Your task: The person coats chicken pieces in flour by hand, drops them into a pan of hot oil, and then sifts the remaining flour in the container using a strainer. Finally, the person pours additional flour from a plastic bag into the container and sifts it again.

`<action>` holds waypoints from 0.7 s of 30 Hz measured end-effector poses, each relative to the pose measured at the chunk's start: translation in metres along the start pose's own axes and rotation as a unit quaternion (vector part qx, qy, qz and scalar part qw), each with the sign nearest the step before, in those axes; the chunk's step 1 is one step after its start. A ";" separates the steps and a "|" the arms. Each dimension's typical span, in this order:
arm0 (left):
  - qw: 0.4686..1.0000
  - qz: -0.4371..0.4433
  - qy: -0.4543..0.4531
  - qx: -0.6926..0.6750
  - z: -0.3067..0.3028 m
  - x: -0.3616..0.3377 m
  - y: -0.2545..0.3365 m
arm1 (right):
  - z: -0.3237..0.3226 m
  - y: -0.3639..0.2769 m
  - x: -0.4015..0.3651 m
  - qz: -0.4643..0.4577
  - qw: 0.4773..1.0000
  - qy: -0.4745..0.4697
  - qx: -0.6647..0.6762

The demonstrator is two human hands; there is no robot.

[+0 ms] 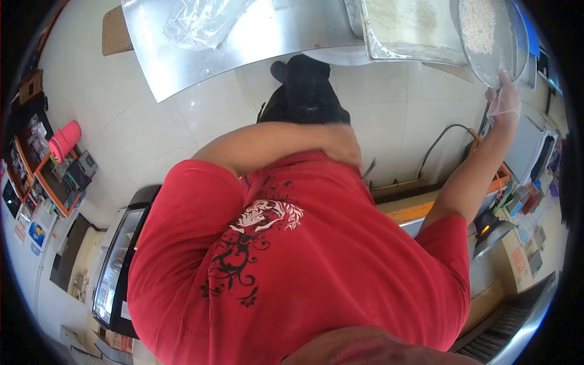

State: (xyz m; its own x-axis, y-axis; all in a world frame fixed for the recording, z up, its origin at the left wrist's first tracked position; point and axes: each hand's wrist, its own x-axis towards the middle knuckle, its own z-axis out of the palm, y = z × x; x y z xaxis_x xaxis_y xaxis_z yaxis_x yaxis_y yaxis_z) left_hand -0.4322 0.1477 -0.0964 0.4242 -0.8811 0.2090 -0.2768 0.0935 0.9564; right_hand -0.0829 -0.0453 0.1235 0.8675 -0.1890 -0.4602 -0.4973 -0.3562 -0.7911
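My right hand, in a clear plastic glove, grips the near rim of a round, shallow sieve. The fingers close around its edge at the upper right. Pale, lumpy crumbs lie inside the sieve. Just left of it is a rectangular metal tray with a layer of whitish powder on its bottom. My left arm is bent across the waist of my red shirt. My left hand rests against the shirt, its fingers hidden from view.
A steel table stretches along the top, with a crumpled clear plastic bag on it. A round white surface shows under the table's edge. Orange-edged shelving is at left, a glass display case at lower left.
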 end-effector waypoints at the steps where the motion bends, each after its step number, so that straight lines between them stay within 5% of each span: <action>1: 0.975 -0.167 -0.008 0.147 -0.041 -0.019 0.014 | 0.000 0.000 0.000 0.000 1.000 0.004 0.003; 4: 0.896 -0.396 0.136 0.149 -0.089 -0.110 -0.048 | -0.004 -0.002 -0.004 0.010 1.000 0.014 -0.004; 6: 0.825 -0.510 0.120 0.212 -0.083 -0.126 -0.042 | -0.001 -0.005 -0.003 0.008 1.000 0.012 -0.003; 8: 0.841 -0.438 0.199 0.249 -0.047 -0.110 -0.071 | 0.002 -0.006 -0.003 0.003 1.000 0.011 0.003; 9: 0.852 -0.407 0.220 0.246 -0.042 -0.072 -0.030 | 0.005 -0.008 -0.004 0.003 1.000 0.015 0.006; 10: 0.896 -0.342 0.161 0.233 -0.066 -0.046 0.031 | 0.010 -0.010 -0.006 0.001 1.000 0.017 0.009; 11: 0.959 -0.217 0.090 0.160 -0.041 -0.026 0.015 | 0.014 -0.012 -0.007 0.000 1.000 0.018 0.010; 12: 0.972 -0.218 -0.035 0.077 -0.037 0.001 0.041 | 0.014 -0.014 -0.005 0.003 1.000 0.011 0.005; 13: 0.994 -0.093 0.009 -0.061 -0.020 0.006 0.050 | 0.014 -0.015 -0.001 0.005 1.000 0.005 0.001; 16: 0.997 -0.034 0.068 0.033 -0.029 -0.017 0.023 | 0.017 -0.019 0.007 0.001 1.000 0.003 -0.018; 17: 0.985 -0.036 0.052 0.158 -0.058 -0.039 0.017 | 0.016 -0.020 0.006 -0.001 1.000 0.009 -0.026; 20: 0.909 -0.280 0.197 0.237 -0.081 -0.139 -0.035 | 0.014 -0.028 0.000 0.000 1.000 0.011 -0.029; 21: 0.788 -0.536 0.127 0.276 -0.078 -0.153 -0.052 | 0.012 -0.029 0.003 -0.006 1.000 0.005 -0.027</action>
State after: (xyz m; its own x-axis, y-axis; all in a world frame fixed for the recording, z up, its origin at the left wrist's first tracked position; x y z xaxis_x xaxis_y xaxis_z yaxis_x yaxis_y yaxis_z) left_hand -0.4148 0.3135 -0.1622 0.8086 -0.1896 -0.5569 0.0548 -0.9183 0.3922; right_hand -0.0663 -0.0249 0.1402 0.8741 -0.1924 -0.4460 -0.4846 -0.4083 -0.7736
